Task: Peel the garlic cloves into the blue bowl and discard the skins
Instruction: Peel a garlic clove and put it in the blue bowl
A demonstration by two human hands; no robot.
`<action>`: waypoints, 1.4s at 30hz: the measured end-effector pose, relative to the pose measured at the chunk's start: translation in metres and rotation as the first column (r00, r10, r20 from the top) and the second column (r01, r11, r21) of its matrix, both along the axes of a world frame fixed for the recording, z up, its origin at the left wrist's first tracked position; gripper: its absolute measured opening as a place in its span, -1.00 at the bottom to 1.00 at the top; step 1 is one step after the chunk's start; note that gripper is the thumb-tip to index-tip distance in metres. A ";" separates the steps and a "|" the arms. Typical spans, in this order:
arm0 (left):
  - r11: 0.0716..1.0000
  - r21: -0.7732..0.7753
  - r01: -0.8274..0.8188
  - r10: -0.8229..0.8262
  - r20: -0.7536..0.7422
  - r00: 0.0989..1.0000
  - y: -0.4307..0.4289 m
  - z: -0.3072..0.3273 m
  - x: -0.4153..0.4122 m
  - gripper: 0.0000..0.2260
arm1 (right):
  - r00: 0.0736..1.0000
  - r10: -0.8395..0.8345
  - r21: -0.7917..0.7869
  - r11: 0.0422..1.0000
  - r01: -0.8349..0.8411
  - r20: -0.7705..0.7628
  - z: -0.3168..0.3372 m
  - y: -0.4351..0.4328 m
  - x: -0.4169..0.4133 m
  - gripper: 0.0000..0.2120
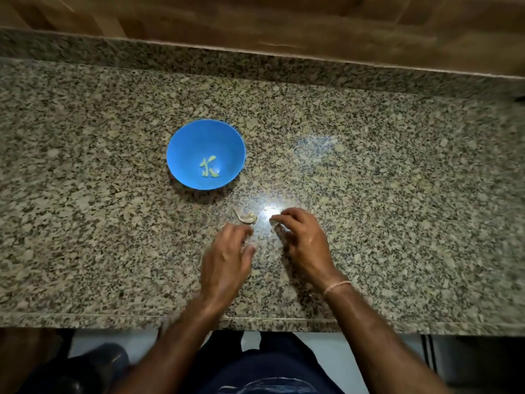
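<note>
The speckled granite surface (397, 194) fills most of the view, with a raised granite lip along its far edge and a wooden panel (255, 18) behind that. Both forearms reach in over the near edge, near its middle.

The left hand (227, 257) hovers palm down just above the surface. It is motion-blurred and its fingers are bent downward; whether it grips anything cannot be told. Just beside it, the right hand (301, 234) is also low over the surface, fingers curled in, its fingertips pinching a small pale scrap (273, 223) next to a bright glare spot.

The blue bowl (187, 143) stands upright left of the middle of the surface, about midway between the far and near edges and apart from both hands. A few peeled garlic cloves (209, 166) lie at its bottom.

A curled garlic skin (246, 218) lies on the surface between the bowl and the hands, just beyond the left fingertips. A thin band (336, 287) circles the right wrist.
</note>
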State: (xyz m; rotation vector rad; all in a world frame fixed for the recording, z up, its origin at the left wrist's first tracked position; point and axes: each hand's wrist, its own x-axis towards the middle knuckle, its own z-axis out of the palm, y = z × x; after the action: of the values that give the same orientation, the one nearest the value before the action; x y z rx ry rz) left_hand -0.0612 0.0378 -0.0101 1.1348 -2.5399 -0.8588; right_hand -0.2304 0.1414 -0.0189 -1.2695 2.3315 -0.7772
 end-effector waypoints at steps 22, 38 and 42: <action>0.754 0.619 -0.218 0.326 -0.065 0.943 0.040 -0.007 -0.023 -0.91 | 0.541 -0.067 -0.017 0.989 0.148 0.838 0.027 0.037 0.002 -0.82; 0.940 0.215 -0.264 0.256 0.065 0.964 0.057 -0.006 -0.016 -0.84 | 0.975 0.145 -0.087 0.983 -0.162 -0.169 -0.006 0.037 0.013 -0.88; 0.933 0.232 -0.273 0.266 0.060 0.962 0.057 -0.005 -0.016 -0.87 | 0.977 0.153 -0.067 0.984 -0.165 -0.147 -0.007 0.036 0.013 -0.87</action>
State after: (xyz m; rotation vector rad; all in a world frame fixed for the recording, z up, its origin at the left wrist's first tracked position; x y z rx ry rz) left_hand -0.0768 0.0944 -0.0147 1.5346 -2.2695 -1.1004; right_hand -0.2172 0.1779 -0.0262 -1.5716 2.2908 -0.7556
